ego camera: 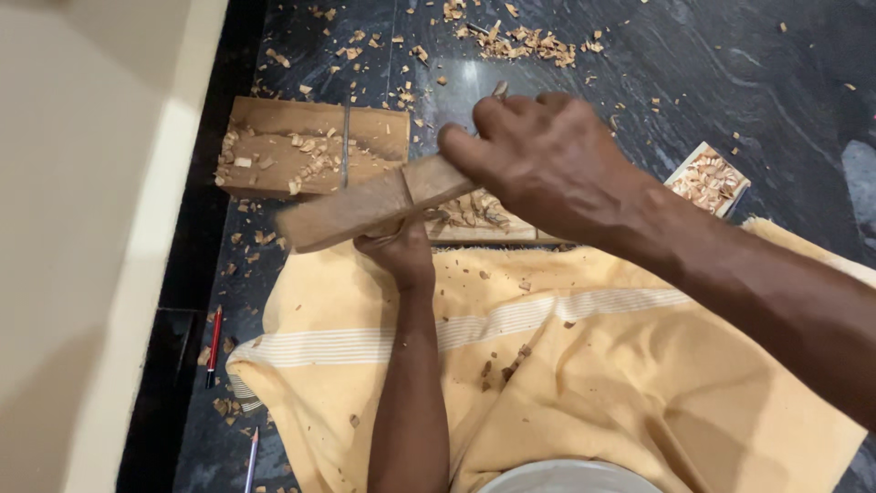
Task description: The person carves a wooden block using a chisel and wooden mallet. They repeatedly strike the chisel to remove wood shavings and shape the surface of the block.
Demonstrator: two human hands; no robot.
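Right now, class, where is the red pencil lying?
In the head view, the red pencil lies on the dark floor at lower left, just left of the yellow cloth and right of the pale wall.

Makeshift woodworking spot on floor of home, not fitted workshop. Dark polished veined stone floor (730, 82) littered with pale wood chips and shavings (520, 44). Flat brown wooden board (274, 146) lies on floor, chips heaped on it. Yellow striped cotton cloth (584, 383) spread over floor. Red pencil (213, 345) beside cream painted wall (82, 228).
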